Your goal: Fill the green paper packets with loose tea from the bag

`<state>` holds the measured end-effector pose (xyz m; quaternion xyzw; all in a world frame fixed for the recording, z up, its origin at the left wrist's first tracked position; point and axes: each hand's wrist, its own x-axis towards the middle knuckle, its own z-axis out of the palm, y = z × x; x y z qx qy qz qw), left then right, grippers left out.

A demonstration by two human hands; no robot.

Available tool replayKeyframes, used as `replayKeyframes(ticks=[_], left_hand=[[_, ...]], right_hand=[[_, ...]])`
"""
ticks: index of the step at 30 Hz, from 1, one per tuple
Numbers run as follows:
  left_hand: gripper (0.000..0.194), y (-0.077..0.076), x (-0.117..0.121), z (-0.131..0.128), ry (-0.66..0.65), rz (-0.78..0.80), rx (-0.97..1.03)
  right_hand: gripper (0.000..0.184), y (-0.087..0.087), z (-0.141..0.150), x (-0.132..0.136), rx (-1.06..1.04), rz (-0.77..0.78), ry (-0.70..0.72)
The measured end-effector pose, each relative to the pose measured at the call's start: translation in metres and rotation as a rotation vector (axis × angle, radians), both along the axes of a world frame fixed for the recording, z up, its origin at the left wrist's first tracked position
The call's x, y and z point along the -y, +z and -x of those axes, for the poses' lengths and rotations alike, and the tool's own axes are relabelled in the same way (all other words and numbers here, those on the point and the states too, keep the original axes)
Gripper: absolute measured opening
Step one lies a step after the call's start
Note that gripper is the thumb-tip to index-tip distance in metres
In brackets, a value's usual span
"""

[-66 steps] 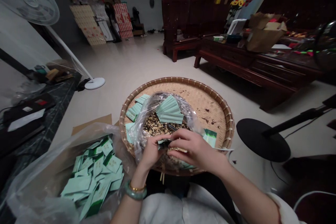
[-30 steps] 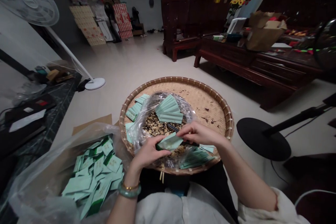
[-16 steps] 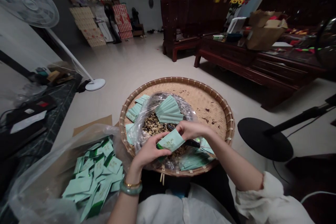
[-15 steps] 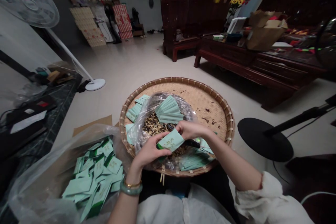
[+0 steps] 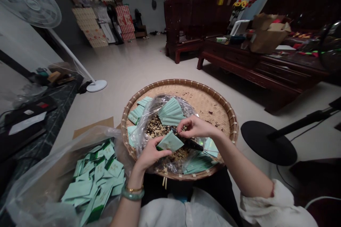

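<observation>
My left hand (image 5: pixel 153 152) grips a pale green sachet (image 5: pixel 170 142), thumb in front and fingers behind, tilted above a clear plastic bag (image 5: pixel 145 113). At the sachet's upper right edge, my right hand (image 5: pixel 190 127) is closed in a pinch; small dark bits show by its fingertips, too small to name. Inside the bag lies a loose dried mix (image 5: pixel 154 126) of dark and pale pieces, with a fanned stack of green sachets (image 5: pixel 170 110) on top. A black-handled tool (image 5: pixel 194 145) rests below my right hand, its other end hidden.
The bag sits in a round woven bamboo tray (image 5: pixel 213 95), with more flat sachets (image 5: pixel 199 163) around it. At left, a large plastic bag (image 5: pixel 34 188) holds many sachets. A white fan (image 5: pixel 97 85) stands behind; a black stand base (image 5: pixel 269 143) is at right.
My right hand has drawn slightly up and right from the sachet, its fingertips now showing. The sachet in my left hand has shifted a little left and tilted.
</observation>
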<state>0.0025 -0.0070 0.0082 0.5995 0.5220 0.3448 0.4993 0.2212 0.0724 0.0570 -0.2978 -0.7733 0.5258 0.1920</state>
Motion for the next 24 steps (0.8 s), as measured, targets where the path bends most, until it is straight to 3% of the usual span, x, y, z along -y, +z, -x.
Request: replayKeyframes(ticks=[10,14,18,20,23,24], left_hand=[[0.021,-0.005,0.001,-0.003,0.082,-0.029,0.04],[0.018,-0.006,0.002,-0.003,0.078,-0.083,0.111],[0.014,-0.001,0.004,-0.002,0.063,-0.21,0.202],[0.014,0.0,0.005,-0.001,0.057,-0.239,0.218],[0.014,-0.001,0.005,-0.002,0.059,-0.249,0.208],[0.014,-0.002,0.005,-0.002,0.066,-0.235,0.187]], right_hand=[[0.01,0.024,0.004,0.022,-0.065,-0.067,-0.041],[0.014,0.021,0.001,0.02,-0.091,-0.101,-0.183],[0.018,0.017,-0.006,0.02,0.021,-0.269,-0.378],[0.03,0.018,-0.008,0.027,0.048,-0.308,-0.283],[0.057,0.018,-0.002,0.042,0.011,-0.296,-0.001],[0.06,0.016,0.003,0.046,-0.011,-0.298,0.02]])
